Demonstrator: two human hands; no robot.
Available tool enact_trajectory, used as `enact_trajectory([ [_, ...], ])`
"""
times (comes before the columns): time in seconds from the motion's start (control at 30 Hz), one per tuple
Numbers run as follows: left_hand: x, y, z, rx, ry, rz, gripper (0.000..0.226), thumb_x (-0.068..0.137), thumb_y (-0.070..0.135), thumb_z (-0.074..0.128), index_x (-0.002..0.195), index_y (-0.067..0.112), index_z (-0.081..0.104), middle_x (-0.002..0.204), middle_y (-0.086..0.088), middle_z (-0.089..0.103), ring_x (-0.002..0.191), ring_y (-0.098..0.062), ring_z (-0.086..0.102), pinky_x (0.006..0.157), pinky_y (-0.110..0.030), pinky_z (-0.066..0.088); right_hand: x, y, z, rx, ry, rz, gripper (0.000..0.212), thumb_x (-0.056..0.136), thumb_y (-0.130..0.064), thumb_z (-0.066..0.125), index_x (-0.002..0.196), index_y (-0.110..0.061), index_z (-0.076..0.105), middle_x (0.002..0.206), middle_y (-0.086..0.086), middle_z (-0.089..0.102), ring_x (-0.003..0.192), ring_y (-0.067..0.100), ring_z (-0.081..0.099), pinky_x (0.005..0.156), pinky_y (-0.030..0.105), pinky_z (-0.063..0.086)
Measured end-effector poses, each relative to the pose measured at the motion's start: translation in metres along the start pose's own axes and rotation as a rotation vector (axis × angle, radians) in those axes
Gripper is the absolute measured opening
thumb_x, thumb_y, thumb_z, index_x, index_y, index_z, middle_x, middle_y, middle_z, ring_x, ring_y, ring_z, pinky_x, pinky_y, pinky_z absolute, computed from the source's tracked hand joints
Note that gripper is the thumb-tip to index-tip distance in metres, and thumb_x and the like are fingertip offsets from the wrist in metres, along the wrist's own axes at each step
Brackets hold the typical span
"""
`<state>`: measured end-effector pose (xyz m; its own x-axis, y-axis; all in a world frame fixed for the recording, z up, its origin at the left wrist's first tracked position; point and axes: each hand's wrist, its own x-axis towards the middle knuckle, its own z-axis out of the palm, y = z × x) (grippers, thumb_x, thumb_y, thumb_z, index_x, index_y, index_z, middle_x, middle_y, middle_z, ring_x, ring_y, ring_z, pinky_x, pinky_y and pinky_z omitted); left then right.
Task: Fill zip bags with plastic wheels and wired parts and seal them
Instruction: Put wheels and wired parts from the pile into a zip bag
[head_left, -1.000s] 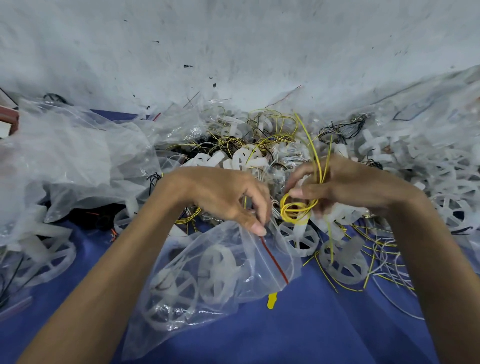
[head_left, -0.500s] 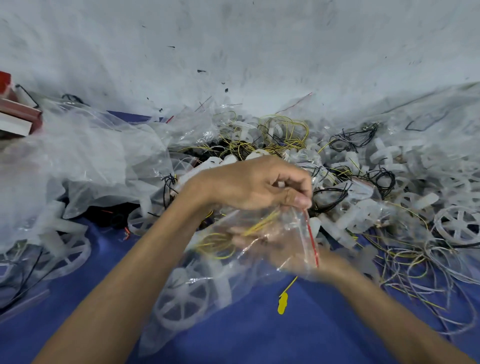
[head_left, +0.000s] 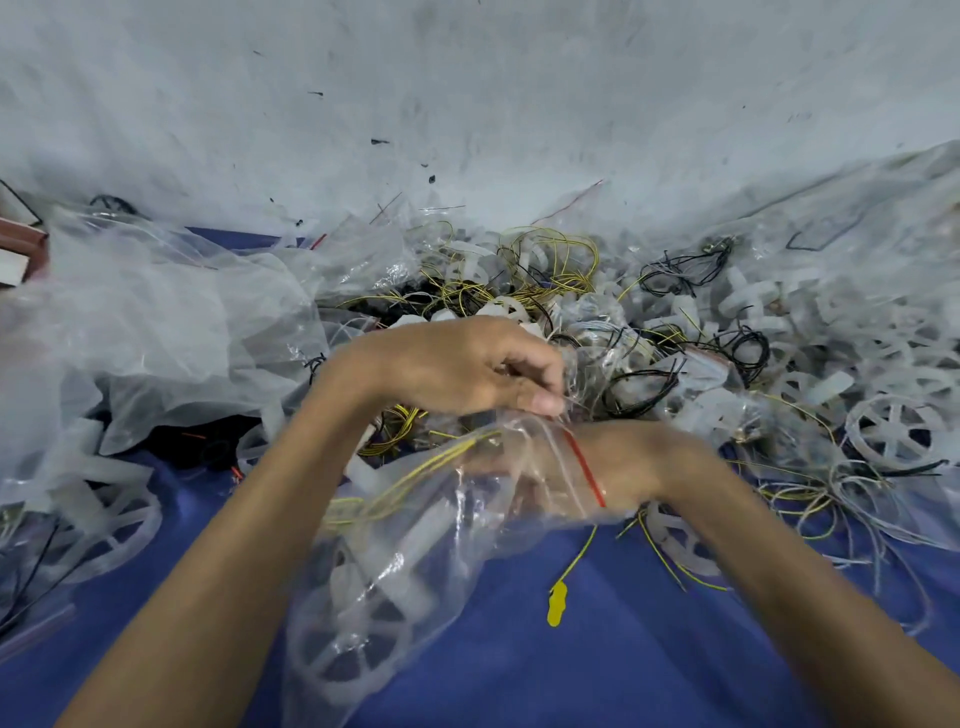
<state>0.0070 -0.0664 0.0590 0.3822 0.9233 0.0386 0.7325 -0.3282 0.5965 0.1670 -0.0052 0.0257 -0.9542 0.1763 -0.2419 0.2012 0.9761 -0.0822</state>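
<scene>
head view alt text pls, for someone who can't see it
A person's left hand pinches the red-striped mouth of a clear zip bag open while the right hand is inside it. Yellow wires and white plastic wheels lie in the bag, on a blue table with a heap of more behind.

Single view, from the camera worn on your head. It sat above the bench and faced forward and down, through a wide lens that bowed the edges. The pale wall (head_left: 467, 104) curved across the upper third of the frame. The heap of wheels and wires (head_left: 675, 338) banded the middle. The blue table (head_left: 623, 675) ran along the bottom. Your left forearm (head_left: 249, 545) and right forearm (head_left: 779, 571) lay from the lower corners toward centre. The left hand (head_left: 452, 369) and zip bag (head_left: 441, 545) sat there, close under the lens and large in frame.
</scene>
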Motion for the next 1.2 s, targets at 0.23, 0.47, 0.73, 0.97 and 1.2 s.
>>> enact_trajectory([
  [0.23, -0.007, -0.008, -0.004, 0.048, -0.053, -0.137, 0.013, 0.093, 0.027, 0.054, 0.082, 0.025, 0.059, 0.075, 0.008, 0.059, 0.068, -0.002, 0.052, 0.065, -0.013, 0.038, -0.023, 0.06, -0.027, 0.473, 0.506, 0.244, 0.016, 0.077, -0.014, 0.073, 0.087, -0.027, 0.071, 0.084, -0.011, 0.072, 0.082, 0.003, 0.066, 0.073, 0.023, 0.052],
  [0.47, -0.005, -0.006, -0.002, 0.055, -0.067, -0.094, 0.014, 0.094, 0.024, 0.055, 0.08, 0.027, 0.058, 0.066, 0.027, 0.056, 0.066, 0.012, 0.051, 0.064, -0.002, 0.034, -0.012, 0.12, 0.013, 0.034, 0.302, 0.617, 0.018, 0.074, -0.017, 0.074, 0.088, -0.027, 0.07, 0.113, 0.003, 0.061, 0.098, 0.024, 0.06, 0.086, 0.042, 0.049],
  [0.73, -0.004, -0.01, -0.001, 0.069, -0.056, -0.102, 0.018, 0.093, 0.03, 0.054, 0.087, 0.016, 0.063, 0.074, 0.011, 0.059, 0.065, 0.008, 0.05, 0.064, -0.005, 0.035, -0.022, 0.124, 0.001, 0.265, 0.684, 0.44, 0.015, 0.092, -0.012, 0.055, 0.08, -0.01, 0.063, 0.069, -0.003, 0.063, 0.065, 0.001, 0.062, 0.056, 0.01, 0.042],
  [0.97, -0.002, -0.012, 0.001, 0.039, -0.026, -0.165, 0.02, 0.091, 0.037, 0.054, 0.082, 0.021, 0.062, 0.067, 0.014, 0.057, 0.061, -0.001, 0.049, 0.059, -0.01, 0.038, -0.032, 0.098, -0.015, 0.773, 0.687, 0.209, 0.021, 0.099, -0.013, 0.039, 0.088, -0.013, 0.056, 0.072, 0.007, 0.062, 0.064, 0.015, 0.064, 0.069, 0.024, 0.051],
  [1.2, -0.002, -0.008, 0.002, 0.036, 0.063, -0.181, 0.017, 0.089, 0.043, 0.054, 0.084, 0.027, 0.057, 0.064, 0.015, 0.055, 0.057, -0.002, 0.046, 0.057, -0.012, 0.039, -0.034, 0.073, -0.022, 1.081, 0.557, 0.081, 0.019, 0.081, -0.029, 0.051, 0.091, -0.028, 0.068, 0.065, 0.008, 0.048, 0.056, 0.03, 0.057, 0.038, 0.015, 0.039],
])
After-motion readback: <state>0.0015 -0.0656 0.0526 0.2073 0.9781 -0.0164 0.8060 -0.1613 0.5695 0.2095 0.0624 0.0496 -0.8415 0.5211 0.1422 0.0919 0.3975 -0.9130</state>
